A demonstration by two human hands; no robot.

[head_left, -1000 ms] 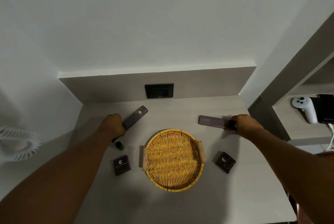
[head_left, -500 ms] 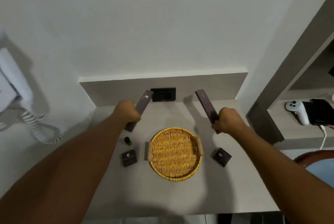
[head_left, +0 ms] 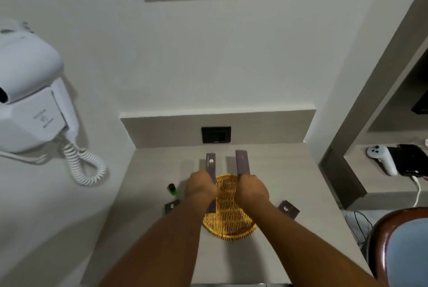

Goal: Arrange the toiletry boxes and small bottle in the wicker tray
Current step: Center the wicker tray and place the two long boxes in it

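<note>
A round yellow wicker tray (head_left: 228, 224) lies on the grey counter (head_left: 301, 184). My left hand (head_left: 201, 188) grips a long dark purple box (head_left: 210, 165) and holds it over the tray's left part. My right hand (head_left: 251, 188) grips a second long dark purple box (head_left: 242, 162) over the tray's right part. Both boxes point away from me, side by side. A small bottle with a green body (head_left: 172, 189) stands left of the tray. One small square dark box (head_left: 171, 206) lies to the tray's left, another small dark box (head_left: 288, 209) to its right.
A black wall socket (head_left: 216, 134) sits in the backsplash behind the tray. A white wall hair dryer (head_left: 30, 101) with a coiled cord hangs at left. At right, a shelf holds a white controller (head_left: 382, 159) and a black device (head_left: 410, 159). A chair (head_left: 398, 245) stands at the lower right.
Both hands have carried their long boxes inward from the counter's sides to above the tray, turning them parallel. The camera has tilted up and back.
</note>
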